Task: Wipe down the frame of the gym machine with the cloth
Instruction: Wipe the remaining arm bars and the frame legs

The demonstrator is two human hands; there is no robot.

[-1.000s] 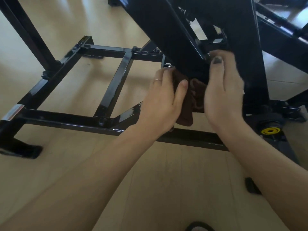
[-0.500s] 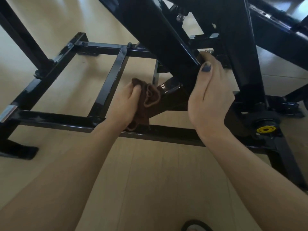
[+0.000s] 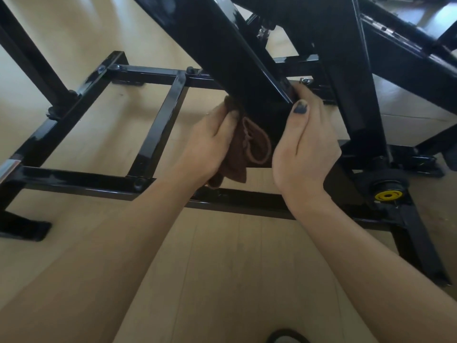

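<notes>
Presently: brown cloth [image 3: 249, 149] bunched in left hand [image 3: 210, 142] against the near-left face of the slanted frame beam [image 3: 222, 53], whose long axis climbs up-left from that grip; right hand [image 3: 306, 144] clasps the beam's opposite side.

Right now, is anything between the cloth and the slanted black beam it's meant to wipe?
Nothing visible. The left hand grips the brown cloth right against the lower left side of the slanted beam. The right hand grips the beam's other side, clear of the cloth.
</notes>
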